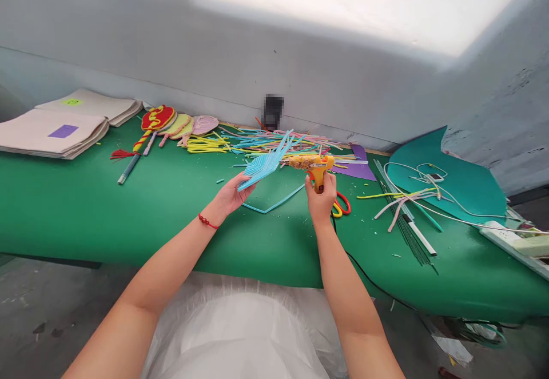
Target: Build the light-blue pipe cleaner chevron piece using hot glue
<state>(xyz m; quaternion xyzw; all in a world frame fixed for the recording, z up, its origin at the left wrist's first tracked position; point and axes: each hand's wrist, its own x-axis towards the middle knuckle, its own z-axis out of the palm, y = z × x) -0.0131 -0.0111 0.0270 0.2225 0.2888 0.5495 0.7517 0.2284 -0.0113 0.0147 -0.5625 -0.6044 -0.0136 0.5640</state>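
My left hand (234, 194) grips a light-blue piece (268, 164) made of pipe cleaners laid side by side and bent at an angle, held tilted above the table. In my right hand (322, 199) is a yellow hot glue gun (319, 167), my fingers wrapped round its handle. Its crusted nozzle points left and lies close to the blue piece's right edge; whether they touch I cannot tell. Below, a single bent blue pipe cleaner (265, 212) lies on the green table. Scissors with red and yellow handles (343, 203) rest just behind my right hand, partly hidden.
Loose coloured pipe cleaners (208, 143) are heaped along the wall. Finished fan-shaped pieces (158, 117) and fabric stacks (47, 133) lie left. To the right are thin green wires (405, 230), a white cable (467, 210) and a power strip (500, 232). The glue gun's black cord (364, 273) crosses the table edge.
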